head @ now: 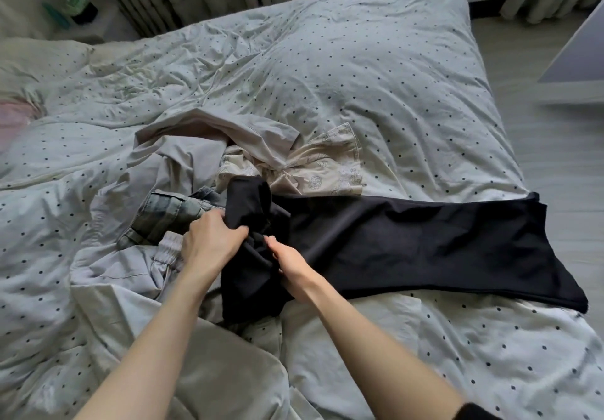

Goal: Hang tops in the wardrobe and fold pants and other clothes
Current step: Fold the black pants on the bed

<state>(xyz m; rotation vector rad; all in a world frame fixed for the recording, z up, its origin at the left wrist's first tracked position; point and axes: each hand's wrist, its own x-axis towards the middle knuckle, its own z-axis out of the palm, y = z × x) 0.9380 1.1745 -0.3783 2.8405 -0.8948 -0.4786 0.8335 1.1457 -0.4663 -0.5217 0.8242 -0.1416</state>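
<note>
Black pants [408,243]: spread across the bed [359,69] toward its right edge, the leg end reaching that edge; the near end is bunched up at mid-bed.
Left hand [209,243]: grip closed round the bunched black fabric, fingers curled into it.
Right hand [294,264]: touching the bunched black fabric just beside the left hand; thumb lies along the cloth, other fingers hidden under it, so the grip cannot be told.
Clothes pile: a beige garment [209,135], a cream printed garment [327,164], grey denim [170,213] and a pale garment with an elastic waistband [153,262], all heaped at mid-bed, touching the pants' bunched end.
Bed cover: pale, dark-dotted, rumpled.
Bedside stand [85,23]: beyond the bed's far left corner, small blurred items on it.
</note>
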